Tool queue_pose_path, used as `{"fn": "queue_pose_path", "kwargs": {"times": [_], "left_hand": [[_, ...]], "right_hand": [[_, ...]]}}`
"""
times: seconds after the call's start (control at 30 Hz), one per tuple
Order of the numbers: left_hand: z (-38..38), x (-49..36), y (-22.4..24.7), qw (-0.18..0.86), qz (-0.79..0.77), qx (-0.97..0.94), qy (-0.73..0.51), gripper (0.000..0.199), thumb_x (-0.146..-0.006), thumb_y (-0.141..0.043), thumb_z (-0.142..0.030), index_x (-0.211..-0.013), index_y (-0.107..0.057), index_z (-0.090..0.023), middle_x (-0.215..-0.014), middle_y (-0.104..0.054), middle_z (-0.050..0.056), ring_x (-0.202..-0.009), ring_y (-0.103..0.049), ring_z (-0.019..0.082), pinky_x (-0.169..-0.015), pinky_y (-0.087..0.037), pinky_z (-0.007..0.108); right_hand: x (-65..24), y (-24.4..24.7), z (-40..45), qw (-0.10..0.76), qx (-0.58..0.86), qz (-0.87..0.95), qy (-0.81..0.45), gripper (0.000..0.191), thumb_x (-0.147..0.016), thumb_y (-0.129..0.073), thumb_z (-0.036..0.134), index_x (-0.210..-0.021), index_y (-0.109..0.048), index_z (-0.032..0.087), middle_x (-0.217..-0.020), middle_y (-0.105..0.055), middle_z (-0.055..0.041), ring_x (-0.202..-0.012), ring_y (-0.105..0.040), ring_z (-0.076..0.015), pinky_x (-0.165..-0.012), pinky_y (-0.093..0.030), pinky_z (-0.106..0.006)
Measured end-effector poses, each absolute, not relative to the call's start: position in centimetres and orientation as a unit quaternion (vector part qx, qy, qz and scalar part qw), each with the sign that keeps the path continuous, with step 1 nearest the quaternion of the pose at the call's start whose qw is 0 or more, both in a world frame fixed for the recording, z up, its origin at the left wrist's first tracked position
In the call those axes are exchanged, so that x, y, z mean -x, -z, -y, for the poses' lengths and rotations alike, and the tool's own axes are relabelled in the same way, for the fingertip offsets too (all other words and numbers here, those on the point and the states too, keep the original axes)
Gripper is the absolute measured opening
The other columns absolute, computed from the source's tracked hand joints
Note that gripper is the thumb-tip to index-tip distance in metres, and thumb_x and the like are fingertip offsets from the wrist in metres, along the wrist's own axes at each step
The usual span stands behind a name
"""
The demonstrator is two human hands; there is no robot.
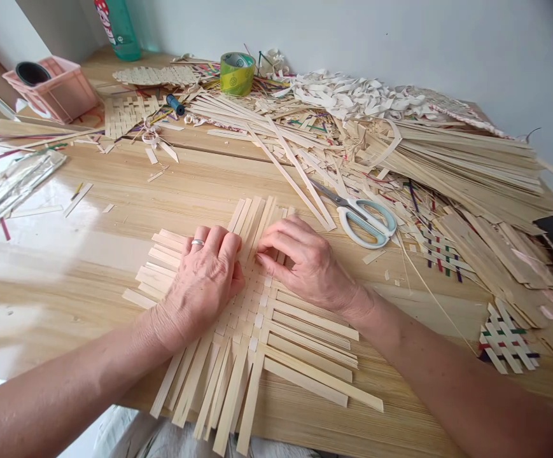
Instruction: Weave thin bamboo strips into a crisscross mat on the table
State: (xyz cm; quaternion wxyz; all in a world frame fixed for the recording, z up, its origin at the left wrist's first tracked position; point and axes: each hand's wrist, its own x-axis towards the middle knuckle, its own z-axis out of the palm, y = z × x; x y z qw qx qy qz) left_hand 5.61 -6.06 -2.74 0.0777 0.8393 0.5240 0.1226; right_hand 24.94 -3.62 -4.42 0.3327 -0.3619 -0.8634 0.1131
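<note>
The left hand is lying open and pressing down on the woven bamboo mat, while the right hand is curling against its right side; I cannot tell whether those fingers are pinching a strip. From the head view, I am seeing the mat sitting between both hands on the desk, its loose strips fanning toward me and to the right, its weave running away from me. Up at the far left corner, a pink plastic crate is holding a dark round object that I cannot identify.
</note>
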Motion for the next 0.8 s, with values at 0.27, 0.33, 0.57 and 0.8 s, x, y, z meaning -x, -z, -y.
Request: {"fn": "queue_pose_path", "kwargs": {"times": [0.27,0.33,0.57,0.8], "left_hand": [[6.4,-5.2,2.8,0.06,-0.496,-0.858,-0.123,0.025,-0.086,-0.048,-0.006,-0.096,-0.058,-0.026,-0.101,-0.063,0.012,-0.094,-0.053,0.033,-0.081,-0.049,0.052],[6.3,-5.1,3.0,0.066,-0.496,-0.857,-0.126,0.024,-0.086,-0.049,-0.005,-0.096,-0.059,-0.026,-0.101,-0.063,0.01,-0.095,-0.054,0.031,-0.082,-0.048,0.05],[6.2,-5.0,3.7,0.045,-0.488,-0.862,-0.132,0.023,-0.09,-0.047,-0.006,-0.098,-0.062,-0.022,-0.099,-0.064,0.007,-0.095,-0.055,0.027,-0.083,-0.042,0.043],[6.2,-4.9,3.8,0.039,-0.477,-0.867,-0.138,0.024,-0.092,-0.047,-0.007,-0.102,-0.063,-0.023,-0.097,-0.064,0.006,-0.092,-0.053,0.026,-0.081,-0.04,0.041]], "right_hand": [[-24.6,3.3,4.5,0.306,0.523,0.762,-0.229,0.013,-0.087,-0.059,0.016,-0.09,-0.071,0.017,-0.069,-0.058,-0.0005,-0.062,-0.05,-0.0136,-0.061,-0.043,-0.029],[-24.5,2.8,4.2,0.284,0.551,0.706,-0.342,0.015,-0.086,-0.061,0.023,-0.095,-0.071,0.015,-0.063,-0.055,0.0027,-0.053,-0.045,-0.0105,-0.053,-0.039,-0.026],[-25.1,2.2,2.6,0.264,0.527,0.563,-0.579,0.03,-0.085,-0.066,0.043,-0.088,-0.069,0.014,-0.062,-0.06,0.0023,-0.042,-0.038,-0.004,-0.041,-0.026,-0.021],[-24.5,1.8,2.6,0.221,0.516,0.558,-0.611,0.028,-0.086,-0.069,0.038,-0.072,-0.065,0.014,-0.058,-0.062,0.0024,-0.039,-0.041,-0.0029,-0.04,-0.029,-0.019]]}}
